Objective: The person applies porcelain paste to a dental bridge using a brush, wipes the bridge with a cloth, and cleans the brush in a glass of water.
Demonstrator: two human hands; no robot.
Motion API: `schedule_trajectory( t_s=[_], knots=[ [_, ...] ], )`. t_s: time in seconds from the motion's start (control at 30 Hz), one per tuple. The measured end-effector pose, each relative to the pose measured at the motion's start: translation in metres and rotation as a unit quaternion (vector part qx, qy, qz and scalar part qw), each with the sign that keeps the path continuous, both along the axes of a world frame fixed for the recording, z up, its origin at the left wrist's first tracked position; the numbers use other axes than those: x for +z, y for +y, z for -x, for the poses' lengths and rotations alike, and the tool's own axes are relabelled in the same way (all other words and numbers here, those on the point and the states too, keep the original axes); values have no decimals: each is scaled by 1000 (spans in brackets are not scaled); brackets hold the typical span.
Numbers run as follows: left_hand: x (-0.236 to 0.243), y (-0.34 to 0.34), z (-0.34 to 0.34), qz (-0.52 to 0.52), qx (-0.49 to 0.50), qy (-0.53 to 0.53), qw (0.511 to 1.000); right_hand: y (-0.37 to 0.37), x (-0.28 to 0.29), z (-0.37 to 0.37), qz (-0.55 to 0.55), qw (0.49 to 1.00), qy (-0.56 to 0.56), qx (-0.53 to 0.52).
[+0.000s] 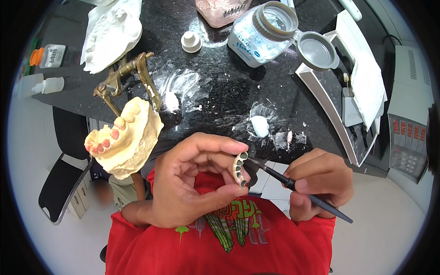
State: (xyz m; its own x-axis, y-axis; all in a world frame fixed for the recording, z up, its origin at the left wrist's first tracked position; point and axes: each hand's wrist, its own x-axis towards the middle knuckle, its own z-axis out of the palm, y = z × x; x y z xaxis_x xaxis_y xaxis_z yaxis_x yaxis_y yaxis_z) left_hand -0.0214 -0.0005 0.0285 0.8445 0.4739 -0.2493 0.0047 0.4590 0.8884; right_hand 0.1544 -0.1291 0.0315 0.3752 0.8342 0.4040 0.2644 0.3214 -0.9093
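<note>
Between thumb and fingertips, my left hand (pixel 181 188) pinches a curved dental bridge (pixel 237 168), whose dark hollow undersides are turned to the right. My right hand (pixel 323 181) grips a slim black-handled brush (pixel 278 176) like a pen. Its blurred tip points at the bridge; whether it touches cannot be made out. To the left, a yellowish plaster dental model (pixel 133 151) with red-marked teeth is fixed to a brass articulator (pixel 120 75). A white lump of paste (pixel 260 126) lies on the black worktop (pixel 215 91) beyond my hands.
White powder smears (pixel 178 85) mark the worktop. An open jar (pixel 261 39) with a grey lid stands at the back, near a white cap (pixel 191 41). White plaster casts (pixel 114 30) lie back left, small bottles (pixel 52 56) further left. A white case (pixel 327 114) and a keypad machine (pixel 408 137) stand right.
</note>
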Motion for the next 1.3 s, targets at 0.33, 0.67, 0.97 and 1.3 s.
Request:
schedule_trajectory(
  t_s=[0.33, 0.67, 0.97, 1.3],
  knots=[
    [-2, 1, 1, -12, -4, -17, 1000, 4, 1, 0, 1, 999, -44, 12],
    [-3, 1, 2, -18, -8, -21, 1000, 4, 2, -1, 8, 999, -48, 22],
    [-3, 0, 2, -26, -10, -20, 999, 4, 1, -1, 3, 999, -33, 21],
    [-2, -3, 0, -168, 21, -13, 986, -1, 4, -7, -21, 1000, -11, 3]
  ],
)
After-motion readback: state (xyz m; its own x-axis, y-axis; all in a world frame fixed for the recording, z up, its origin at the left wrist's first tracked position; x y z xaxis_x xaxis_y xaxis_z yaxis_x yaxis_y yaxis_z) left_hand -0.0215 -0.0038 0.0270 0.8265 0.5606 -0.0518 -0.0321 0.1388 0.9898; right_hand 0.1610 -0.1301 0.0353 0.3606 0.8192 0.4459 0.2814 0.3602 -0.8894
